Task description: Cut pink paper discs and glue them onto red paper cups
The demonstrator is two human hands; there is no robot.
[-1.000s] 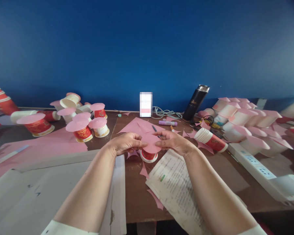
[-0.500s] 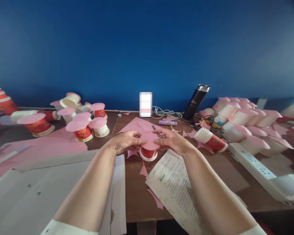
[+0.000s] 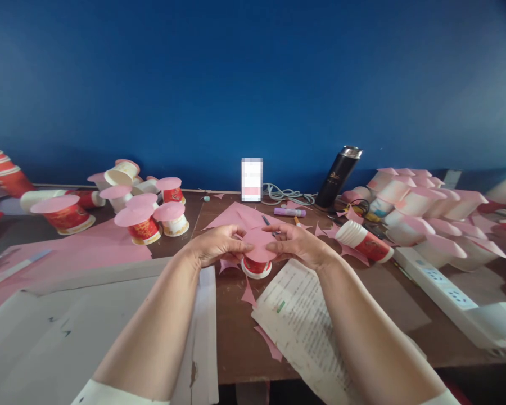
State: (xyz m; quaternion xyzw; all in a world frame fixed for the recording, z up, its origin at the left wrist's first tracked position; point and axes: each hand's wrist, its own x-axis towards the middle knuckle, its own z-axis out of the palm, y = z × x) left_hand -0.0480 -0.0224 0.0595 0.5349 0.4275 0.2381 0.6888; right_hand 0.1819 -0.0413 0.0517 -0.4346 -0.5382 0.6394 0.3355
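A pink paper disc (image 3: 258, 245) lies over the upturned end of a red paper cup (image 3: 256, 268) at the middle of the table. From the left, my left hand (image 3: 222, 244) pinches the disc's edge between thumb and fingers. My right hand (image 3: 296, 245) grips the opposite edge the same way, its thumb on top. The cup's white rim rests on the brown table (image 3: 238, 337). Behind the disc lies a larger pink paper sheet (image 3: 230, 216), with a dark pen (image 3: 266, 220) near my right fingertips.
Cups topped with pink discs (image 3: 135, 215) stand at the left. Further right are stacked red cups (image 3: 365, 242), a black flask (image 3: 338, 177), many pink-topped white cups (image 3: 425, 197) and a power strip (image 3: 438, 289). A printed sheet (image 3: 297, 315) lies under my right forearm.
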